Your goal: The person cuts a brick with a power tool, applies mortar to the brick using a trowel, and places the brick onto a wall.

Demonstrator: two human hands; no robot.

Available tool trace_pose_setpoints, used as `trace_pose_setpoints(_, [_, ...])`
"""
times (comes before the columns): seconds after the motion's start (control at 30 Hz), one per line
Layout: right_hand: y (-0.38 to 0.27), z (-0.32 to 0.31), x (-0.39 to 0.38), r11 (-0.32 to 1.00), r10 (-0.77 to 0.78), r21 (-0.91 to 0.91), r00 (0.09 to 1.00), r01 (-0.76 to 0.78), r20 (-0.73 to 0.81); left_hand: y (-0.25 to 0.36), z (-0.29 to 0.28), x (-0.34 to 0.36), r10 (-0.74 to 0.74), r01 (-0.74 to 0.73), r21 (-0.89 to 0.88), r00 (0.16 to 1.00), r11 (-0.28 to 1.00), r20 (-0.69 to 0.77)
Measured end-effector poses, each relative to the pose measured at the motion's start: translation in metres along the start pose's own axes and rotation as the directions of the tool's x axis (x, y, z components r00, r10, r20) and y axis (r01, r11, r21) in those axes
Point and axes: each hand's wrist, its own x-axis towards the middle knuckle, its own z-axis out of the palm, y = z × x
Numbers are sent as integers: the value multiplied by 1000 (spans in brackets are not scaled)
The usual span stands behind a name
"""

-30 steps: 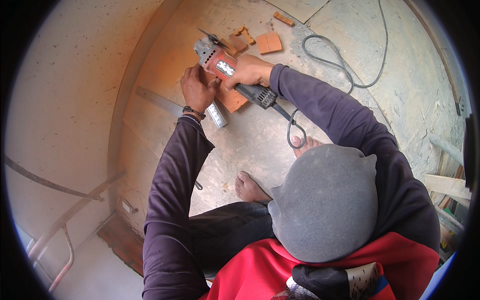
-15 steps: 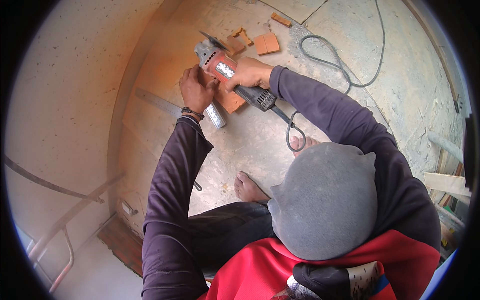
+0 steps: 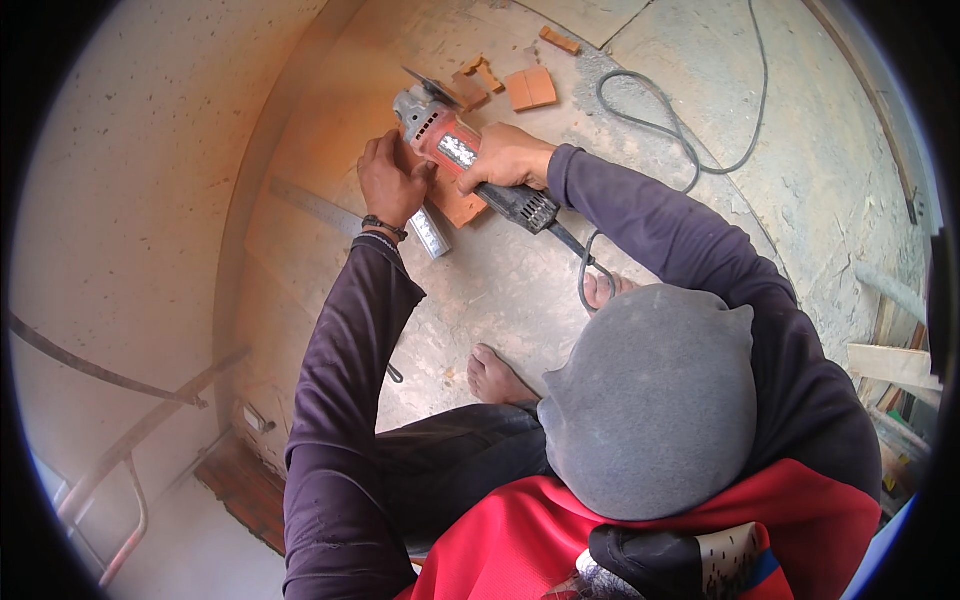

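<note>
My right hand [image 3: 508, 158] is closed round the body of a red, black and grey angle grinder [image 3: 440, 125], whose cutting disc is at the upper end, over orange tile. My left hand [image 3: 392, 176] is bent over an orange tile [image 3: 462, 204] just left of the grinder, its fingertips partly hidden. Under and beside that tile are a silver metal bar [image 3: 430, 232] and a flat metal ruler [image 3: 310, 202]. Beyond the disc lie broken orange pieces [image 3: 482, 74], a split square tile [image 3: 530, 88] and a small strip [image 3: 560, 40]. Orange dust hazes the area left of the grinder.
A looped cable [image 3: 720, 169] runs across the dusty floor [image 3: 500, 290]. A wall [image 3: 120, 170] with a metal tube frame [image 3: 135, 500] is at left, boards [image 3: 890, 365] at right. My bare feet [image 3: 495, 375] and a grey cap-covered head [image 3: 645, 400] fill the lower middle.
My right hand and the grinder have shifted slightly to the right and down, and the cord loop swung a little right. My left hand is nearly still.
</note>
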Motion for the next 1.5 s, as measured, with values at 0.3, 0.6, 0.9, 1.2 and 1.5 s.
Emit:
trace_pose_setpoints(0.3, [5, 1, 4, 1000, -21, 22, 1000, 22, -20, 1, 0, 0, -8, 7, 13, 1000, 1000, 11])
trace_pose_setpoints(0.6, [7, 1, 4, 1000, -16, 5, 1000, 16, -3, -1, 1, 0, -22, 22, 7, 999, 1000, 24])
trace_pose_setpoints(0.9, [6, 1, -1, 1000, -6, -6, 1000, 6, -15, -2, 1, 0, -16, 16, 10, 999, 1000, 28])
trace_pose_setpoints(1.2, [6, 0, -3, 999, 1, -32, 1000, -2, -13, -4, 3, 0, -3, 3, 17, 1000, 1000, 19])
trace_pose_setpoints(1.5, [8, -1, -4, 999, 7, -42, 1000, -7, 0, -2, 2, 1, -15, 14, 10, 1000, 1000, 27])
